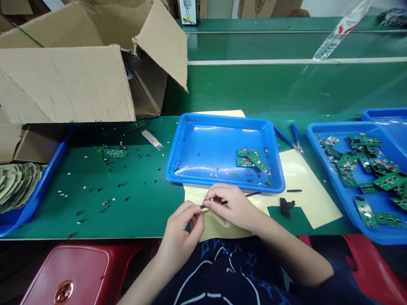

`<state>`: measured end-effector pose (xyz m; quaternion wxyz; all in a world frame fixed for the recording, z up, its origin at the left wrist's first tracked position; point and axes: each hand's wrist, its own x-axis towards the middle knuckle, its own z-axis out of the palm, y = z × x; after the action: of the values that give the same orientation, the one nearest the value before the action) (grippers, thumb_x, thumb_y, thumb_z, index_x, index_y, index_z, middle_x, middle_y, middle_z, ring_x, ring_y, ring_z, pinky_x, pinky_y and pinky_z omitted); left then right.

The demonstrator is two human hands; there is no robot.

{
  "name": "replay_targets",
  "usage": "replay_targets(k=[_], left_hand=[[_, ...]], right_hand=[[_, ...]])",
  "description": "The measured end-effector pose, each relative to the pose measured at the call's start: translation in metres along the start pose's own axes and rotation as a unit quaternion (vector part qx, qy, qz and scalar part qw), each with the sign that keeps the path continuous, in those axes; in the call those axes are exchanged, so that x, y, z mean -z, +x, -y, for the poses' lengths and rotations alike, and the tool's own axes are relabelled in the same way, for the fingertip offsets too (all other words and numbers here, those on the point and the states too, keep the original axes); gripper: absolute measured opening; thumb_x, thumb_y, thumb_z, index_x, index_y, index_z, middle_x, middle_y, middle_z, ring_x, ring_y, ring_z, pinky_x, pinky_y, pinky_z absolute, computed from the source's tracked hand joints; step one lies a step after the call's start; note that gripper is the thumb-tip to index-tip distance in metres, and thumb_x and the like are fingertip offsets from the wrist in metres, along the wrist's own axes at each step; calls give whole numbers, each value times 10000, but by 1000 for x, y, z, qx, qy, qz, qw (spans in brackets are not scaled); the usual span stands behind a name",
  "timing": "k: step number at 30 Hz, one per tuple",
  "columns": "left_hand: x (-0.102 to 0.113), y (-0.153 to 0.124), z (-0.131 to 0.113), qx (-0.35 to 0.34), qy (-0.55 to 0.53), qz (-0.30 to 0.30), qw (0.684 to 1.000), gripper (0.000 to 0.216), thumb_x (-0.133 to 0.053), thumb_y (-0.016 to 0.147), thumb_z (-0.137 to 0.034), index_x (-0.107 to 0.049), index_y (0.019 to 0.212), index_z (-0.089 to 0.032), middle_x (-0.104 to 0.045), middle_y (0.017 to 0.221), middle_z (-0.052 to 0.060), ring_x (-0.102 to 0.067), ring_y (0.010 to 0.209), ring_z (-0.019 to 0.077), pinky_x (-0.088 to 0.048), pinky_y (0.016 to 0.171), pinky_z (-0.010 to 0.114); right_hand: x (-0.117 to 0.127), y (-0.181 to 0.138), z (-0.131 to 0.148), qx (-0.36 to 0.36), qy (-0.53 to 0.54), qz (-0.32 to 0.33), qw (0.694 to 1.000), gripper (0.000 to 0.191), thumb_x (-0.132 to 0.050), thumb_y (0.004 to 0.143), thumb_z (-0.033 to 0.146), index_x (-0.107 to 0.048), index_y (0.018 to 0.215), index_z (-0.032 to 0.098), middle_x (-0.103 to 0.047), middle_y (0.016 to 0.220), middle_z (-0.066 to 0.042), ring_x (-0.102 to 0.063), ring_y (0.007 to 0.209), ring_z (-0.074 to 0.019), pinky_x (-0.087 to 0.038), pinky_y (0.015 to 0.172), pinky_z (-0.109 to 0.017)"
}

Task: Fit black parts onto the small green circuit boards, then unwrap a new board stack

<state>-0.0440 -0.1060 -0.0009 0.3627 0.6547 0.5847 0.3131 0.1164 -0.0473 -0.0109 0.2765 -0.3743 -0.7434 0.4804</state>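
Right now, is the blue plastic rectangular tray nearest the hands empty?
Not empty: the tray holds green circuit boards and small bits, though mostly bare.

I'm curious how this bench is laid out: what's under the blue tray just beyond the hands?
Yellowish paper shows past the near, far and right edges of the blue tray, on the green tabletop. Whatever else lies beneath is covered.

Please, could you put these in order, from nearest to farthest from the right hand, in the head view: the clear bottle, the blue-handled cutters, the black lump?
1. Black lump: just to the right of the right hand.
2. Blue-handled cutters: farther back, between the two trays.
3. Clear bottle: at the back right.
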Motion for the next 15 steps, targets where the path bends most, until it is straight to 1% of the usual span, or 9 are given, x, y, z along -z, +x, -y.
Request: replay_targets(k=[3, 6, 9, 12, 14, 15], left_hand=[[-1, 1, 0, -14, 14, 1, 1000, 171, -436, 837, -185, -572, 735, -165, -500, 648, 6, -488, 577, 111, -415, 537, 210], [-2, 1, 0, -17, 24, 7, 1000, 178, -423, 836, -175, -587, 766, -170, -501, 647, 1, -488, 574, 110, -413, 541, 214], [-4, 1, -1, -7, 26, 16, 999, 172, -427, 826, -177, -574, 737, -174, -495, 638, -2, -482, 569, 112, -404, 538, 220], [-8, 0, -2, 16, 6, 8, 1000, 169, -449, 832, -209, -572, 721, -173, -519, 667, 10, -498, 612, 124, -419, 577, 233], [-11, -1, -1, 53, -29, 4, 998, 166, -480, 838, -267, -574, 738, -173, -549, 698, 19, -519, 646, 134, -432, 604, 243], [-12, -2, 1, 80, -54, 9, 995, 168, -497, 835, -301, -572, 754, -174, -561, 698, 19, -527, 643, 137, -434, 598, 244]], right_hand=[[0, 0, -1, 51, 1, -3, 999, 154, -566, 833, 280, -655, 795, 159, -649, 755, -40, -578, 662, -125, -476, 620, -246], [1, -1, -2, 77, -20, -8, 997, 167, -543, 839, 250, -642, 740, 159, -636, 694, -34, -566, 645, -130, -467, 625, -256], [1, -1, -3, 67, -28, 6, 997, 217, -483, 843, 191, -612, 669, 168, -616, 640, -20, -553, 616, -125, -450, 611, -254], [-1, -1, -2, 40, -25, 3, 999, 220, -463, 840, 178, -604, 670, 171, -624, 657, -17, -561, 616, -120, -447, 606, -250], [-3, -1, -3, 30, -23, -7, 999, 216, -459, 844, 186, -602, 682, 175, -631, 671, -17, -568, 623, -122, -450, 609, -253], [-4, -2, -4, 27, -22, -21, 999, 216, -461, 846, 193, -596, 679, 177, -627, 662, -15, -567, 616, -123, -450, 603, -254]])
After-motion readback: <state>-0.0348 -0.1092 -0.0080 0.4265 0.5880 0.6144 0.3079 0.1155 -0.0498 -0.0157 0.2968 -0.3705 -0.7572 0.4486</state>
